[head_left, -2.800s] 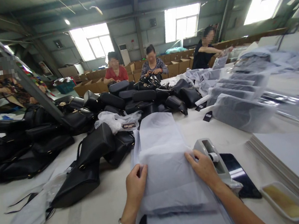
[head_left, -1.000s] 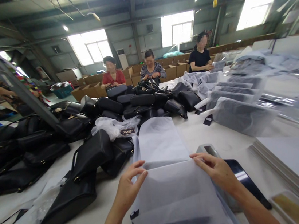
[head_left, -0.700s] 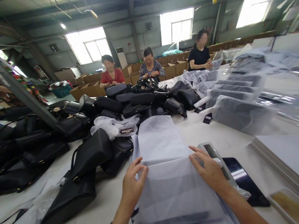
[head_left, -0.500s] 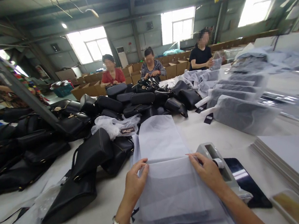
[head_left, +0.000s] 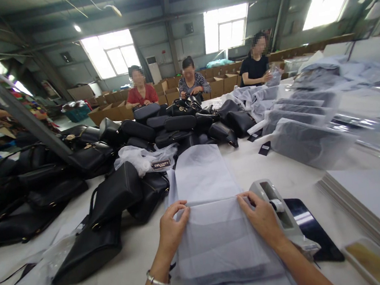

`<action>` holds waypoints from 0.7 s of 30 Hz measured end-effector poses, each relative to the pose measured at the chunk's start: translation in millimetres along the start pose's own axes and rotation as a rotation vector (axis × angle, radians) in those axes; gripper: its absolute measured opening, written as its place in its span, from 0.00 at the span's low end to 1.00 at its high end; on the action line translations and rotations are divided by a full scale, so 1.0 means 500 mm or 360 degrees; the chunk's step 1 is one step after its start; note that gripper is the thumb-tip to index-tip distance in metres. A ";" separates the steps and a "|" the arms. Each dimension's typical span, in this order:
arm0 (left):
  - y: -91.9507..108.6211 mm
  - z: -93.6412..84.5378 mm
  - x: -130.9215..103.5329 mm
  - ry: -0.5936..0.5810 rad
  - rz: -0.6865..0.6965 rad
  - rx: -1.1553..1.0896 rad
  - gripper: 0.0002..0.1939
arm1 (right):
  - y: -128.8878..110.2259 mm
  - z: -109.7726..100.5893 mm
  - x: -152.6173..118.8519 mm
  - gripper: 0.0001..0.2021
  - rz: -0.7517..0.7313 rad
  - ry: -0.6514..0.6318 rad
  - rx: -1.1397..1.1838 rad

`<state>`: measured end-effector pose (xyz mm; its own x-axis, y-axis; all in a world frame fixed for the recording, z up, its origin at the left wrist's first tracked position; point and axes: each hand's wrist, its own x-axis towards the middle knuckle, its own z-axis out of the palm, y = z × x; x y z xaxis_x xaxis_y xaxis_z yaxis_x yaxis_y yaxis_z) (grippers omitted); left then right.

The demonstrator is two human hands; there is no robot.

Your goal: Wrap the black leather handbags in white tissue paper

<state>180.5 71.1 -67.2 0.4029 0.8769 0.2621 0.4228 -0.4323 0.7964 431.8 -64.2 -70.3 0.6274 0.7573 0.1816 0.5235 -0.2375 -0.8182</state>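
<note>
A thin white bag [head_left: 220, 241] lies flat on the table in front of me, over more white sheets. My left hand [head_left: 173, 224] pinches its upper left corner between thumb and fingers. At the upper right corner, my right hand [head_left: 259, 213] pinches the same edge. Beyond that edge a pale sheet [head_left: 204, 173] with a rounded top stretches away. Just right of my right hand stands a grey tape dispenser [head_left: 278, 210], with a dark tablet-like slab [head_left: 315, 231] beside it.
Black handbags [head_left: 113, 194] pile up at left and centre. Clear-wrapped packages [head_left: 309, 141] and a stack of white boards [head_left: 377, 206] are at right, near a small plastic tray [head_left: 373, 261]. Three people sit across the table by cardboard boxes [head_left: 112, 111]. A metal post slants at left.
Both hands keep their grip on the bag's edge, nearly still. The person in the middle across the table has moved their hands apart. The view has shifted slightly.
</note>
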 end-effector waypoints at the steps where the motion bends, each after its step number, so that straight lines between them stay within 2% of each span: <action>1: -0.003 0.003 -0.001 0.0009 -0.0010 -0.0003 0.12 | 0.003 0.002 0.001 0.18 0.0000 0.0007 -0.0012; 6: -0.008 0.000 0.003 0.0094 -0.0017 0.0039 0.12 | 0.010 0.005 0.006 0.18 -0.0023 -0.0003 -0.0030; 8: 0.010 -0.010 0.002 0.0201 0.0067 0.0213 0.14 | 0.010 0.004 0.005 0.18 -0.0023 0.0007 -0.0031; 10: 0.044 -0.013 -0.008 0.0284 0.0257 0.0498 0.17 | 0.011 0.003 0.004 0.17 -0.0017 0.0010 -0.0034; 12: 0.085 0.000 -0.029 0.0181 0.0530 0.0713 0.18 | 0.013 0.004 0.004 0.17 -0.0017 0.0006 -0.0036; 15: 0.133 0.046 -0.071 -0.0215 0.0802 0.0778 0.18 | 0.014 0.006 0.006 0.18 -0.0031 0.0005 -0.0028; 18: 0.141 0.092 -0.098 -0.0369 0.0786 0.0915 0.20 | 0.006 -0.004 0.009 0.17 -0.0061 -0.0072 -0.0039; 21: 0.122 0.106 -0.101 -0.0419 0.0758 0.0986 0.24 | 0.003 -0.048 0.001 0.15 -0.0123 -0.0046 -0.0114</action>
<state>229.2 -10.6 -60.6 0.7965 0.5258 0.2984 0.4988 -0.8504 0.1671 446.7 -79.0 -58.3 0.5671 0.7920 0.2260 0.6102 -0.2198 -0.7612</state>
